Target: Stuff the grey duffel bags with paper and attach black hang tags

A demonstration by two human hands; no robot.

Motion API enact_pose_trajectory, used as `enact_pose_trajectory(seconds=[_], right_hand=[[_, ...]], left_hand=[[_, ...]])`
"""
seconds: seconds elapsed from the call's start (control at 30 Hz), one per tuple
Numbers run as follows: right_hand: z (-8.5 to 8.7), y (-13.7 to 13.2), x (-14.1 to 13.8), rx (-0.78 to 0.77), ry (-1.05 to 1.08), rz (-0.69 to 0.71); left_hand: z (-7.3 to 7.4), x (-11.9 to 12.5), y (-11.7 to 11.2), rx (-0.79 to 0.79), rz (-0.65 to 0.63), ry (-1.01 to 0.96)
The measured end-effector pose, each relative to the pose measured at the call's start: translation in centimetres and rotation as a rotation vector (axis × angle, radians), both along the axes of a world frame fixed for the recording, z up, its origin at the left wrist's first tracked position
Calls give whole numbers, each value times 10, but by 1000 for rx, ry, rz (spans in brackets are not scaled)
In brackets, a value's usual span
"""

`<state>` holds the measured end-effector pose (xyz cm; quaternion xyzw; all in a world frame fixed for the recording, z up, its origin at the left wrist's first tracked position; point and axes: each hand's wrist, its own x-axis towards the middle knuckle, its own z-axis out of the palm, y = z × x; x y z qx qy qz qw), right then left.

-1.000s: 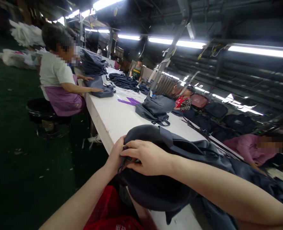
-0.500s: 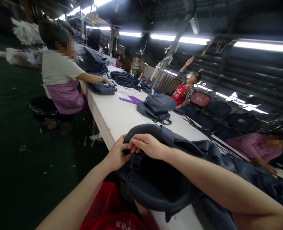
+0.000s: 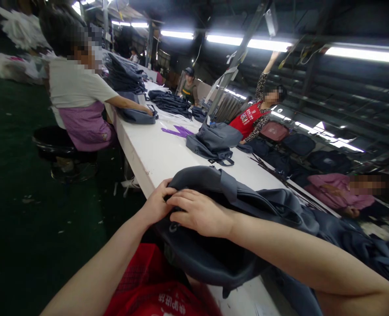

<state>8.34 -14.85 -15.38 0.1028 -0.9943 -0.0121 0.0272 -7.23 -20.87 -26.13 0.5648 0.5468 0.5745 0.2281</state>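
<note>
While both hands met at the near edge of the white desk [image 3: 155,162], the left hand [image 3: 156,205] pinched the rim of the dark grey backpack [image 3: 220,228], its grip closed on fabric. Beside it, the right hand [image 3: 199,213] pressed flat on that backpack, fingers loosely spread.

Left hand [image 3: 156,205] and right hand [image 3: 199,213] meet, fingers curled, forearms converging.
</note>
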Motion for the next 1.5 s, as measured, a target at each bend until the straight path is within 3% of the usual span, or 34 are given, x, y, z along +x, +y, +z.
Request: enact_pose_trajectory(seconds=[0.13, 0.3, 0.43, 0.53, 0.67, 0.77, 0.83, 0.9, 1.0, 1.07, 1.13, 1.2, 1.37, 1.5], right_hand=[[13, 6, 0, -103, -52, -98], [29, 11, -1, -263, -263, -237], [25, 12, -3, -239, -275, -282], [19, 9, -4, -215, -201, -304], [11, 3, -4, -48, -117, -326], [8, 2, -5, -45, -151, -394], [7, 3, -6, -113, -191, -404], [5, 5, -8, -174, -229, -360], [1, 7, -13, -214, -252, -303], [-3, 8, -17, -209, -259, -290], [-7, 7, -23, -188, -275, -277], [-12, 7, -29, -154, -295, -265], [-23, -1, -44, 54, -284, -199], [-28, -9, -45, 109, -562, -232]], left_hand=[[12, -4, -16, -41, -30, 119], [30, 5, -40, 41, 231, 219], [36, 21, -44, -35, 175, 385], [34, 26, -40, -125, 163, 187], [23, 11, -44, -201, 121, -243], [6, -11, -53, -77, 385, -178], [-12, -22, -58, -111, 518, -48], [-32, -23, -59, -234, 431, -41], [-55, -10, -59, -348, 218, -318], [-60, 1, -59, -359, 191, -511], [-58, 9, -61, -318, 250, -569], [-52, 14, -64, -244, 347, -483], [-39, 26, -73, -94, 508, 30], [-31, 25, -76, 55, 624, 225]])
